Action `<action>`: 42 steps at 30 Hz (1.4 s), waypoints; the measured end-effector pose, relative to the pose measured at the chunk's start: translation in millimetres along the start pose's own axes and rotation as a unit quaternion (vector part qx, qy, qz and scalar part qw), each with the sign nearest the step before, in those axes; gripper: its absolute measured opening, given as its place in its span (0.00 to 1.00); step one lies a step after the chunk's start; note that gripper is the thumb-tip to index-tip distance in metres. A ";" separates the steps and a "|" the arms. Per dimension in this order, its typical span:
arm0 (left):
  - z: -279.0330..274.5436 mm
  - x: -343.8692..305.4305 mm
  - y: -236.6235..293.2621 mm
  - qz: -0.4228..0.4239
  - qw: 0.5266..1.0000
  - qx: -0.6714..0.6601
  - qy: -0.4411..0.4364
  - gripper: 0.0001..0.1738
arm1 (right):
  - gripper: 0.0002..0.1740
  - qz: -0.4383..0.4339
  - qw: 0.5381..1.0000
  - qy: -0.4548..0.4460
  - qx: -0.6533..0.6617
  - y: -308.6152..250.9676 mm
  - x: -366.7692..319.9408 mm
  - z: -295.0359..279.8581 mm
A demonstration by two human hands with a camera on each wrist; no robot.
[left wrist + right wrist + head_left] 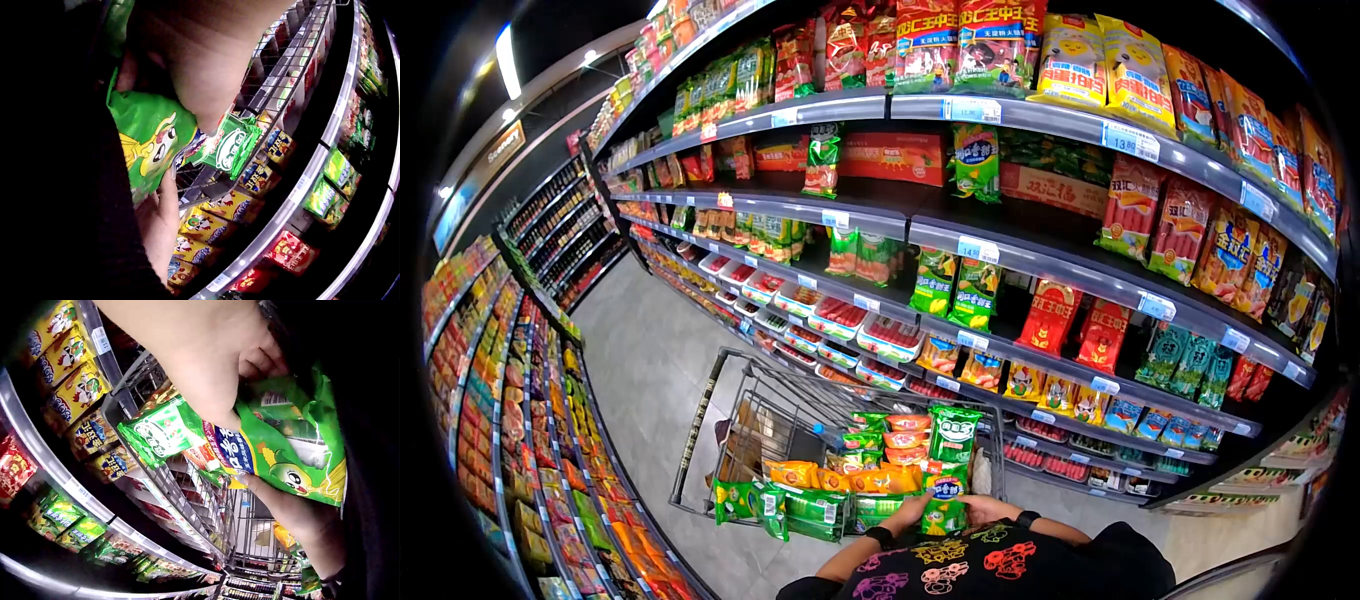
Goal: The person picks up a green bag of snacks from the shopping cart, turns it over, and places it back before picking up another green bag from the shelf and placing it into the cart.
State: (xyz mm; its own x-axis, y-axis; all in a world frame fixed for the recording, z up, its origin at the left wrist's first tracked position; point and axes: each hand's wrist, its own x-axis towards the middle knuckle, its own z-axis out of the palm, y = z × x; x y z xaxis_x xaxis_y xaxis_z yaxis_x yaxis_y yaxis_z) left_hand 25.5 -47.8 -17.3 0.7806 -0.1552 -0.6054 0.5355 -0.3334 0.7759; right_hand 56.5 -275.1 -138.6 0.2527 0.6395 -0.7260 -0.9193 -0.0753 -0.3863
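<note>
Both hands pinch a green bag [943,514] with a cartoon corn figure in front of the person's chest. My left hand [912,512] grips its left edge, and my right hand [988,509] holds the opposite edge. In the right wrist view the bag [294,465] shows dark blue lettering and a clear window; the right thumb lies along its front. Just beyond it, a green packet [953,437] with a white logo stands in the wire shopping cart [698,430]. Orange packs [885,481] and more green packs [810,512] lie beside it.
A long shelf [1000,250] of sausage packs curves along the right, with red packs [1050,318] and yellow packs [1068,60] on its tiers. Another stocked shelf [510,400] lines the left side. Grey floor [635,345] runs between them, past the cart.
</note>
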 end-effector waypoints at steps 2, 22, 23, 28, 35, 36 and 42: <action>3.2 19.6 -23.4 0.017 1.000 -0.025 0.002 0.37 | 0.23 0.001 1.000 -0.015 0.007 0.9 4.4 -9.8; 5.8 23.5 -29.6 -0.013 0.999 -0.038 0.010 0.35 | 0.19 -0.023 0.999 0.027 -0.005 -9.5 -22.5 25.0; 4.2 26.9 -31.3 -0.019 0.999 -0.033 0.000 0.35 | 0.19 -0.022 0.999 -0.011 -0.030 -13.3 -27.0 19.9; -13.1 -5.2 11.4 -0.089 0.984 -0.054 -0.146 0.32 | 0.29 -0.124 0.987 0.034 -0.102 -52.9 -117.0 105.3; -55.5 -67.5 167.4 0.030 0.979 -0.016 -0.203 0.41 | 0.27 -0.410 0.784 0.187 -0.427 -170.7 -209.1 164.7; -56.4 -63.6 164.6 0.135 0.966 -0.083 -0.203 0.41 | 0.25 -0.490 0.624 0.264 -0.549 -184.4 -228.0 181.5; -57.8 -109.8 199.7 0.342 0.878 -0.287 -0.170 0.41 | 0.27 -0.659 0.146 0.354 -0.647 -186.8 -275.3 260.5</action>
State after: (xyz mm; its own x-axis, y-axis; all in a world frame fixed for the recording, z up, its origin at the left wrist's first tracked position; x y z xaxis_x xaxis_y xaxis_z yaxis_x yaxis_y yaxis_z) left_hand 65.3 -43.6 214.4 0.8942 -0.4372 0.0956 0.1283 0.4552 0.8811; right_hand 80.1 -237.9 281.6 0.3426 0.5464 0.7643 0.7798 -0.6191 0.0931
